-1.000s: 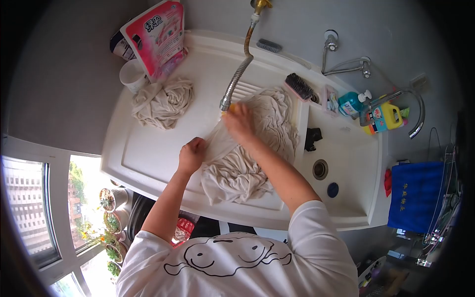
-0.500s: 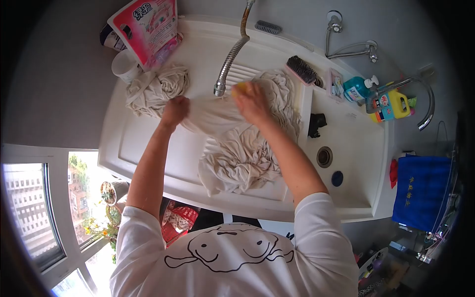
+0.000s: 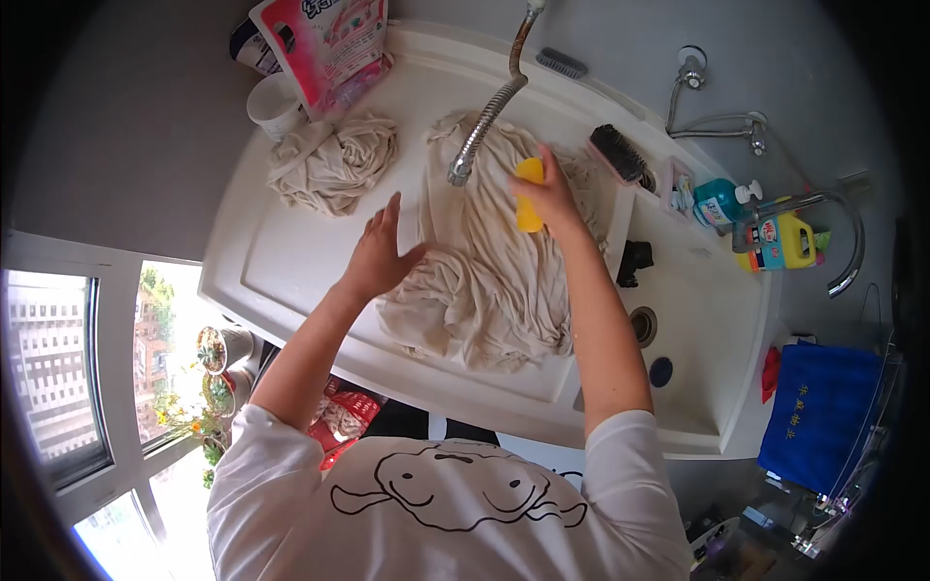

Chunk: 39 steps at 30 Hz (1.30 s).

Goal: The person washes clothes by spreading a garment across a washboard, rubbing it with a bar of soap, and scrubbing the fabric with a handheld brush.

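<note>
Right fingers point(image 3: 544, 174) gripping yellow block point(image 3: 529, 196) over wrinkled, off-white cloth point(image 3: 489, 247); left hand's fingers point(image 3: 385, 225) opening beside cloth, holding nothing.

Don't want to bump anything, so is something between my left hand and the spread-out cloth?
Nothing visible stands between your left hand and the spread-out cloth. The metal hose seems to hang over its far part.

Spread cloth point(image 3: 484, 261) across the middle of the tabletop point(image 3: 291, 276) | out left, bundled cloth point(image 3: 334, 165), tub point(image 3: 276, 107) and pouch point(image 3: 334, 53) behind it | hose point(image 3: 496, 107) overhead | over right, basin point(image 3: 693, 320), drain point(image 3: 643, 327) inside | pump bottle point(image 3: 717, 203) at the basin's back, jug point(image 3: 796, 242) to its right!
</note>
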Tool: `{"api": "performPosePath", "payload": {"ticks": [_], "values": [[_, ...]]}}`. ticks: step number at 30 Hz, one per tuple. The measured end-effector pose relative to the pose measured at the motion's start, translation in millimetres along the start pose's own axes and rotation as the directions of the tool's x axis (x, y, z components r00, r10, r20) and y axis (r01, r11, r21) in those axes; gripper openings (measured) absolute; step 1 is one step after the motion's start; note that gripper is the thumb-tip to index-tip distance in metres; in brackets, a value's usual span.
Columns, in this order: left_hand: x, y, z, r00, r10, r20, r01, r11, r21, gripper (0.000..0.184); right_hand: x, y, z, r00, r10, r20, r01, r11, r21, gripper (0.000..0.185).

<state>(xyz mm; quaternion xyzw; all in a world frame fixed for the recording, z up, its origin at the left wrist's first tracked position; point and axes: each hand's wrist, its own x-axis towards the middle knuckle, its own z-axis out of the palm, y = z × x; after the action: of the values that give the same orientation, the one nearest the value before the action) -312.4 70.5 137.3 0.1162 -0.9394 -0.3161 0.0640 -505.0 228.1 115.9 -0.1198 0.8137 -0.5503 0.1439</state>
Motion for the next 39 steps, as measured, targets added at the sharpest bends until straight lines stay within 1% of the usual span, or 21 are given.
{"api": "performPosePath", "payload": {"ticks": [1,2,4,5,9,11,14,16,17,18,19,20,22,23,25,27,30,33,36,37,39], "values": [[-28.5,2.8,-4.2,0.994,-0.008,0.106,0.005,1.0,0.025,0.057,6.0,6.7,17.3,0.983,-0.183,0.018,0.157,0.785,-0.599,0.055],[-33.9,1.0,-8.2,0.994,-0.012,0.112,0.009,1.0,0.028,0.057,12.7,-0.1,23.3,0.984,-0.178,0.02,0.154,0.789,-0.595,0.055],[-39.2,4.2,-19.8,0.972,0.024,0.232,0.0,0.994,-0.105,0.036,24.6,-24.7,26.2,0.942,0.011,0.335,0.288,0.487,-0.825,0.053],[-30.2,9.1,-31.5,0.992,-0.061,0.109,0.081,0.977,-0.196,0.02,27.1,-30.7,18.6,0.943,0.011,0.333,0.286,0.487,-0.825,0.053],[-10.7,28.7,-57.6,0.966,-0.054,-0.253,-0.002,0.976,-0.217,0.017,55.8,-30.2,-43.0,0.995,0.026,-0.092,-0.086,0.672,-0.735,0.043],[-17.5,33.1,-49.4,0.861,0.362,-0.358,-0.323,0.932,0.165,0.021,68.8,-3.8,-68.8,0.901,0.013,-0.433,-0.286,0.768,-0.573,0.046],[-52.6,28.6,-7.5,0.964,0.263,0.045,-0.267,0.953,0.14,0.025,57.0,0.5,-77.7,0.865,-0.014,-0.501,-0.364,0.67,-0.647,0.048],[-68.2,22.0,12.1,0.972,0.22,0.083,-0.229,0.966,0.118,0.027,12.2,-19.8,-44.8,0.91,-0.291,-0.296,-0.017,0.687,-0.727,0.049],[-69.8,22.6,16.9,0.977,0.203,0.063,-0.209,0.973,0.101,0.029,-14.1,-20.7,-16.9,0.919,-0.353,-0.178,0.182,0.778,-0.601,0.049],[-70.2,24.4,18.6,0.978,0.201,0.06,-0.206,0.974,0.096,0.029,-38.0,-3.9,16.6,0.81,-0.586,-0.012,0.479,0.674,-0.562,0.048],[-71.2,26.1,19.4,0.98,0.185,0.07,-0.191,0.978,0.086,0.032,-68.1,-18.9,34.7,0.738,-0.601,0.308,0.675,0.636,-0.374,0.046],[-70.8,27.3,19.4,0.982,0.17,0.078,-0.177,0.981,0.079,0.036,-65.7,-16.6,35.4,0.737,-0.601,0.31,0.675,0.636,-0.373,0.046],[-70.1,27.3,14.5,0.981,0.151,0.121,-0.162,0.983,0.091,0.037,-57.0,-4.8,41.6,0.599,-0.634,0.49,0.76,0.257,-0.597,0.041],[-72.5,28.1,12.8,0.979,0.132,0.157,-0.148,0.984,0.098,0.038,-25.4,5.3,22.2,0.74,-0.556,0.379,0.627,0.365,-0.688,0.036],[-74.1,28.1,11.8,0.976,0.138,0.167,-0.154,0.984,0.086,0.04,13.6,23.1,-15.7,0.856,-0.516,0.025,0.313,0.478,-0.82,0.036],[-77.2,27.6,9.1,0.972,0.145,0.184,-0.161,0.984,0.075,0.041,4.5,15.4,-2.7,0.923,-0.385,0.02,0.204,0.445,-0.872,0.038],[-81.5,29.9,10.3,0.969,0.117,0.218,-0.143,0.984,0.105,0.047,-60.9,-10.3,59.4,0.898,-0.333,0.288,0.437,0.597,-0.673,0.038],[-86.0,26.6,11.3,0.975,0.171,0.138,-0.19,0.972,0.14,0.05,-72.7,-15.3,85.3,0.63,-0.541,0.558,0.777,0.451,-0.44,0.045],[-81.1,21.9,5.8,0.973,0.142,0.179,-0.163,0.981,0.106,0.049,1.3,-12.5,45.7,0.784,-0.591,0.187,0.52,0.463,-0.717,0.032],[-79.6,20.7,3.8,0.969,0.132,0.21,-0.148,0.987,0.062,0.048,6.9,-15.8,46.0,0.89,-0.444,0.105,0.367,0.557,-0.745,0.027],[-78.3,19.4,3.2,0.968,0.152,0.198,-0.169,0.983,0.074,0.048,-38.2,-13.0,65.9,0.852,-0.382,0.358,0.522,0.559,-0.645,0.028]]}}
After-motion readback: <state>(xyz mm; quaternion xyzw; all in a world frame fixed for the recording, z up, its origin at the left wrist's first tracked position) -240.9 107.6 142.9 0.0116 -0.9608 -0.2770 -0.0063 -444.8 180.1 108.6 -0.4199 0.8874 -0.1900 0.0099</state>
